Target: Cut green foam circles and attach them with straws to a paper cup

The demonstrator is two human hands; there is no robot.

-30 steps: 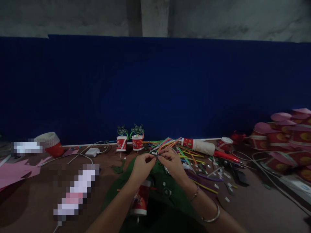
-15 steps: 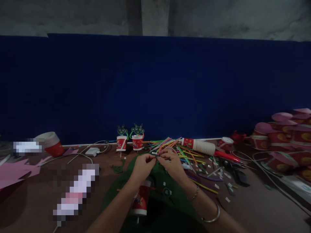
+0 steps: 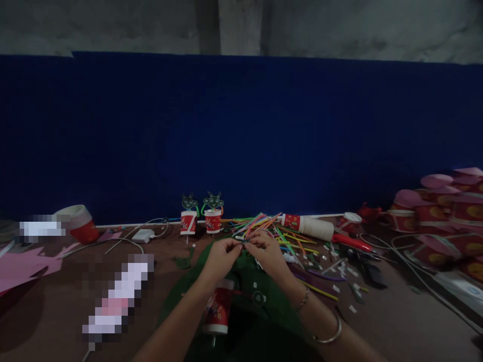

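My left hand (image 3: 225, 256) and my right hand (image 3: 265, 253) meet in front of me, thumbs and fingertips pinched around something small and dark that I cannot make out. Below them a red paper cup (image 3: 219, 306) lies tilted on dark green material (image 3: 181, 311), a thin stick poking from its white rim. Beside that cup is a small dark green cut-out (image 3: 258, 298), in dim light. Behind my fingers a loose pile of coloured straws or sticks (image 3: 292, 241) spreads over the brown table.
Two red cups with green animal figures (image 3: 213, 221) stand at the back. Nested cup stacks lie right (image 3: 315, 228) and left (image 3: 81, 226). Red-handled scissors (image 3: 352, 243), paper scraps and cables lie to the right, near piled decorated cups (image 3: 433, 216). Pink paper (image 3: 28, 266) is far left.
Both hands stay nearly in place, with only slight finger movement at the pinch. The cup below and the objects on the table look unmoved.
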